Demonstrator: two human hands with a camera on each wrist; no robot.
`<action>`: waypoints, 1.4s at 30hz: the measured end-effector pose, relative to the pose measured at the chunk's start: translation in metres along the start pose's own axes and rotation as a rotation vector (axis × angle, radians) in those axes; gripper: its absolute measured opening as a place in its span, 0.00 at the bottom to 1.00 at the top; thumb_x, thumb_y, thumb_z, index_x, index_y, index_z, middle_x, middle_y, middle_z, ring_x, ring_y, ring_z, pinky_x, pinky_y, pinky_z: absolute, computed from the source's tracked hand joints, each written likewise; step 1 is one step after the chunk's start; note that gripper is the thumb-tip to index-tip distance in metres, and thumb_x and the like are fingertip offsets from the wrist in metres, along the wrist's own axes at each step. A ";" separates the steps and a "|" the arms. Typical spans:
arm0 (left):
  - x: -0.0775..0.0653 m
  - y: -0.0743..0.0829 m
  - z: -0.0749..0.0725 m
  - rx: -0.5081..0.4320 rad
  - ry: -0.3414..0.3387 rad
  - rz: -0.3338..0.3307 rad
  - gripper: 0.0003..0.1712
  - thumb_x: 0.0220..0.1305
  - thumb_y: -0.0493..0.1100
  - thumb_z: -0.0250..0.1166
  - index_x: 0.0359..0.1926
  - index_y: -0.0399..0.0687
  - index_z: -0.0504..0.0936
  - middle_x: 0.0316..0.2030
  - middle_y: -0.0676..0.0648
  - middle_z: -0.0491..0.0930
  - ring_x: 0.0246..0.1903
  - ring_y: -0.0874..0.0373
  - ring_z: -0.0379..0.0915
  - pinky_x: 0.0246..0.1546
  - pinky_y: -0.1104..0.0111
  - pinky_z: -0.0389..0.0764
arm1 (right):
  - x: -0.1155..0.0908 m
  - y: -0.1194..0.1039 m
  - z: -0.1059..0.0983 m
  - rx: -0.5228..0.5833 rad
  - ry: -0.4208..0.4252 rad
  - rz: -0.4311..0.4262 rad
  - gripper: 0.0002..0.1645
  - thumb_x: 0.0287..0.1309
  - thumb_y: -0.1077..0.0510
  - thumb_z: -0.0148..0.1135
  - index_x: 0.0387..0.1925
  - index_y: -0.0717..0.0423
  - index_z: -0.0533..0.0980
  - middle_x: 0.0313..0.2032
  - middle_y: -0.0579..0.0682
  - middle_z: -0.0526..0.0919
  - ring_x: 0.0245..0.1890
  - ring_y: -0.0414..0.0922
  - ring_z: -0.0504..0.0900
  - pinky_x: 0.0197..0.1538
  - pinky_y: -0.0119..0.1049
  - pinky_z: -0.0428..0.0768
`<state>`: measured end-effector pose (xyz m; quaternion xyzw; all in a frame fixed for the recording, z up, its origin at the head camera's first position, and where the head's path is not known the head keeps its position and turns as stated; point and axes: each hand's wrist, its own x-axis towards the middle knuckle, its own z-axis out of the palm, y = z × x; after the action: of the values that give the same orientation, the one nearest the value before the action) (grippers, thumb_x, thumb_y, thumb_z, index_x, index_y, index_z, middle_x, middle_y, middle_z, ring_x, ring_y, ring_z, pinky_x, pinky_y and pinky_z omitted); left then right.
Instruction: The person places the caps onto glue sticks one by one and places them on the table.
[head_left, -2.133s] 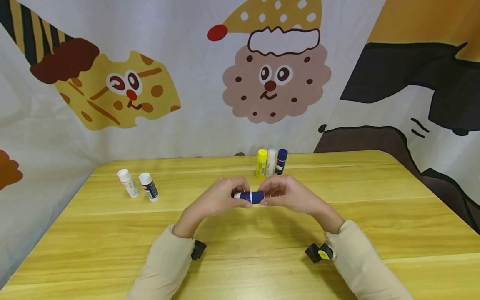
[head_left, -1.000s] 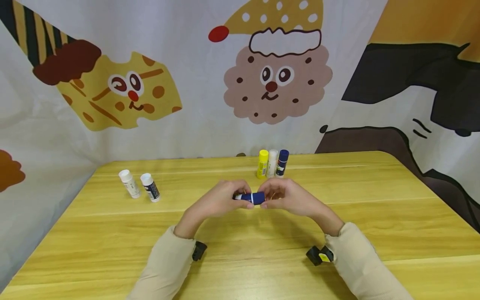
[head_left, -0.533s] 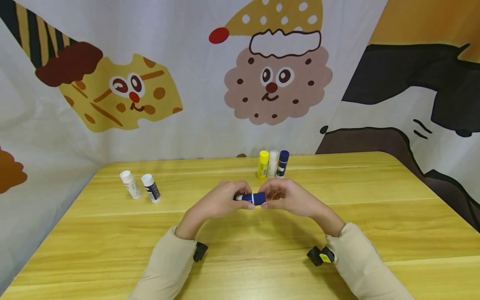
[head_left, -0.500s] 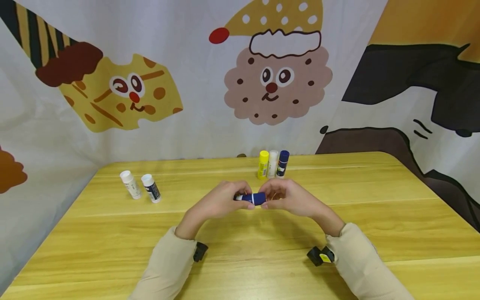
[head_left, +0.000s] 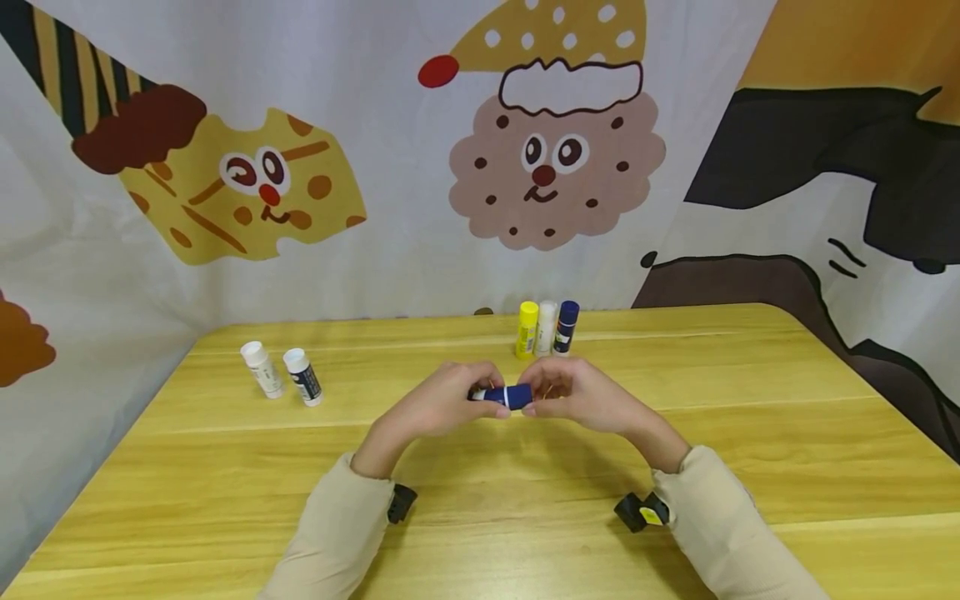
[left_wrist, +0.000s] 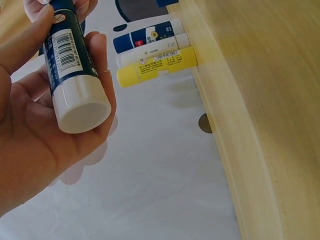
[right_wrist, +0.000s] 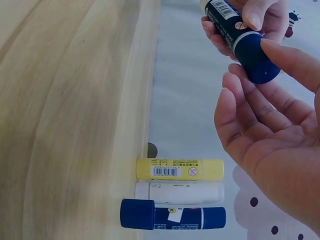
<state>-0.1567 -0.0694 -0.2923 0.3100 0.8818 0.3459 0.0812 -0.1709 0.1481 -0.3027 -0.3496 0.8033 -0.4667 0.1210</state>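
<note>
A navy glue stick (head_left: 516,397) with a white base and a blue cap lies nearly level between both hands, held above the table. My left hand (head_left: 442,400) grips its body at the base end; the left wrist view shows the barcode label and the open-looking white base (left_wrist: 82,111). At the other end, my right hand (head_left: 581,396) pinches the blue cap (right_wrist: 257,60) between thumb and fingertips. A thin white ring shows between cap and body. The head view hides part of the base behind the left fingers.
Behind the hands, yellow (head_left: 527,330), white (head_left: 546,328) and navy (head_left: 566,327) glue sticks stand in a row. A small blue cylinder, perhaps a cap (right_wrist: 137,214), stands near them. White (head_left: 262,369) and navy-labelled (head_left: 302,377) sticks stand at left. A printed curtain (head_left: 405,275) hangs behind the table (head_left: 495,517).
</note>
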 end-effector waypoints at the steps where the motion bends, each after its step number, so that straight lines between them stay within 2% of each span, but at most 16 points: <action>1: 0.000 0.000 0.000 0.001 0.000 0.000 0.12 0.57 0.44 0.65 0.39 0.42 0.77 0.28 0.53 0.74 0.25 0.61 0.66 0.26 0.72 0.68 | 0.000 0.000 0.000 0.002 0.000 -0.001 0.12 0.54 0.63 0.63 0.41 0.62 0.75 0.33 0.51 0.79 0.34 0.46 0.77 0.40 0.40 0.77; 12: 0.002 -0.002 0.001 -0.016 -0.011 -0.008 0.12 0.58 0.45 0.64 0.40 0.43 0.77 0.29 0.52 0.75 0.27 0.60 0.67 0.27 0.71 0.69 | 0.000 0.000 0.001 0.037 0.020 -0.012 0.12 0.54 0.64 0.63 0.42 0.64 0.75 0.36 0.53 0.78 0.36 0.48 0.77 0.39 0.38 0.77; 21: 0.003 -0.004 0.001 -0.023 -0.016 0.012 0.13 0.59 0.45 0.63 0.41 0.43 0.76 0.29 0.53 0.76 0.26 0.61 0.68 0.27 0.71 0.69 | 0.000 0.001 0.001 0.060 0.027 -0.021 0.12 0.56 0.64 0.61 0.42 0.64 0.74 0.37 0.54 0.78 0.38 0.49 0.77 0.40 0.39 0.77; 31: 0.003 -0.006 0.002 -0.071 -0.035 0.004 0.14 0.60 0.43 0.62 0.45 0.40 0.76 0.29 0.51 0.77 0.26 0.61 0.71 0.25 0.71 0.71 | 0.000 0.002 -0.003 0.073 0.028 -0.041 0.10 0.57 0.66 0.59 0.42 0.65 0.74 0.37 0.55 0.79 0.37 0.51 0.78 0.40 0.38 0.78; 38: 0.003 -0.008 0.001 -0.114 -0.045 -0.014 0.14 0.61 0.42 0.62 0.45 0.40 0.75 0.30 0.50 0.79 0.28 0.58 0.74 0.27 0.70 0.73 | -0.002 0.001 -0.007 0.079 0.056 -0.010 0.10 0.57 0.65 0.60 0.41 0.65 0.74 0.35 0.55 0.80 0.35 0.52 0.78 0.39 0.37 0.77; 42: 0.003 -0.011 0.002 -0.103 -0.046 -0.013 0.13 0.61 0.42 0.62 0.45 0.40 0.75 0.31 0.49 0.79 0.31 0.59 0.75 0.31 0.69 0.74 | -0.002 0.001 -0.010 0.085 0.064 0.003 0.11 0.57 0.65 0.60 0.41 0.66 0.74 0.35 0.55 0.80 0.35 0.53 0.78 0.39 0.37 0.78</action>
<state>-0.1642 -0.0729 -0.3005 0.3076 0.8627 0.3832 0.1196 -0.1753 0.1566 -0.2983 -0.3279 0.7868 -0.5111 0.1106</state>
